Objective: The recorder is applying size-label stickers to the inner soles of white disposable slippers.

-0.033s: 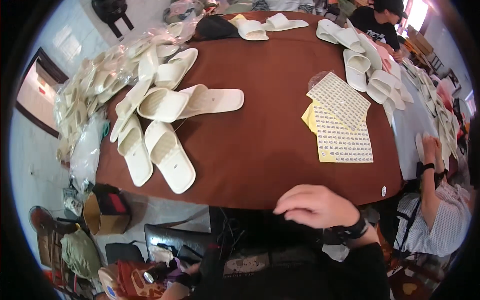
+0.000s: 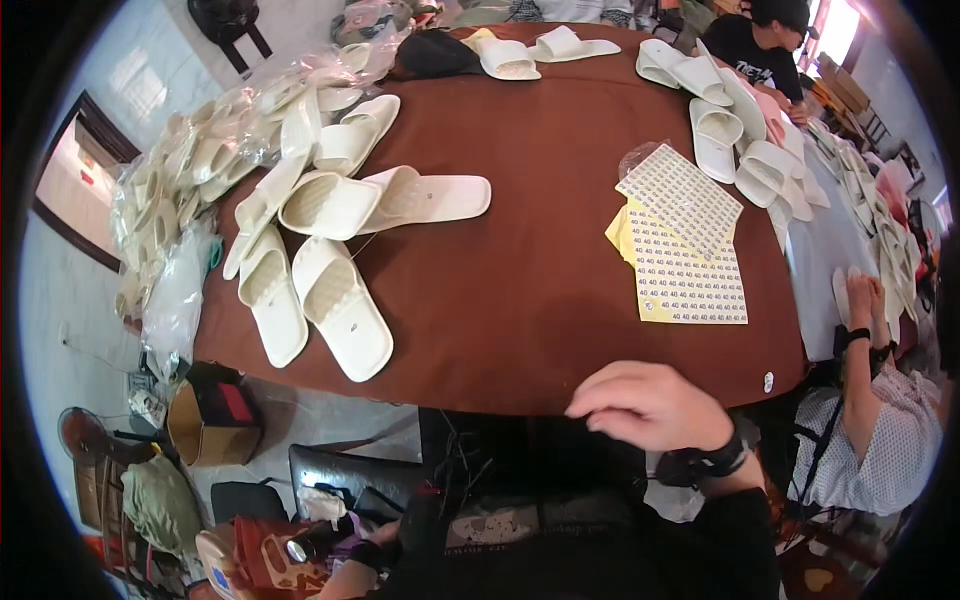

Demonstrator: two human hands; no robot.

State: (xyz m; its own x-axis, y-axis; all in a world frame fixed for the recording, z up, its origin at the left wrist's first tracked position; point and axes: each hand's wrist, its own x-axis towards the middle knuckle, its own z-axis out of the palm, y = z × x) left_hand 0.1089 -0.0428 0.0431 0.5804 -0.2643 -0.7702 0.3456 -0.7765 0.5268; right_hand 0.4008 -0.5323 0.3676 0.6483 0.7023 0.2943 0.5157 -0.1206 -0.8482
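Observation:
My right hand (image 2: 655, 405) is over the near edge of the brown-covered table (image 2: 520, 300). Its fingers are curled and close together; whatever they may hold is hidden. Down at the lower edge, my left hand (image 2: 384, 536) is only partly seen beside a red-brown bag (image 2: 268, 560), its fingers hidden. Beyond my right hand lie sheets of small printed stickers (image 2: 690, 275), overlapping on yellow backing. White slippers lie to the left, among them a near slipper (image 2: 345, 310) with a small sticker on its insole and a slipper pointing right (image 2: 440, 198).
Many slippers in clear plastic (image 2: 190, 170) are heaped along the left edge. A black cap (image 2: 435, 55) and more slippers (image 2: 715, 140) lie at the far side. A single small sticker (image 2: 768, 382) is near the right corner. Co-workers (image 2: 865, 430) sit to the right.
My right hand has shifted slightly right and away from me. The slippers and sticker sheets keep their places on the table.

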